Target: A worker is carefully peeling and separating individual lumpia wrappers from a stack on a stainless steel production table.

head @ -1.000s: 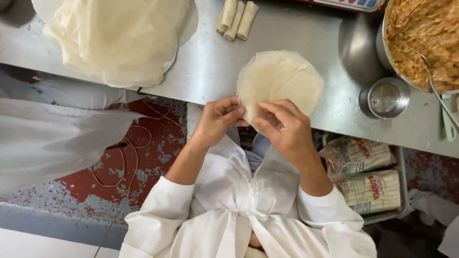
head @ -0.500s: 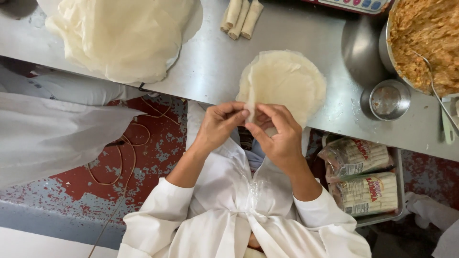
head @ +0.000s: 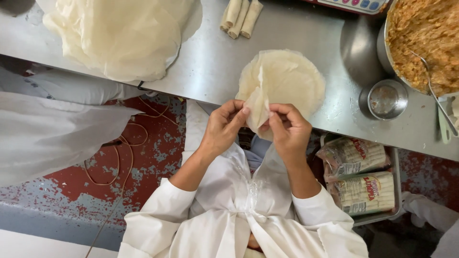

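Observation:
A stack of thin round pastry wrappers (head: 287,79) lies at the near edge of the steel table (head: 205,57). My left hand (head: 224,125) and my right hand (head: 288,130) both pinch the near edge of the top wrapper and lift it off the stack. The raised sheet stands folded between my fingertips. Both hands hang just past the table's front edge.
A large heap of loose wrappers (head: 119,33) covers the table's left. Three rolled spring rolls (head: 240,16) lie at the back. A big pan of orange-brown filling (head: 425,43) with a spoon and a small steel bowl (head: 388,99) stand right. Packaged wrappers (head: 358,179) sit in a tray below.
My fingers have peeled the near edge of the top wrapper upward, so a fold of it now stands between my hands. The view has shifted slightly.

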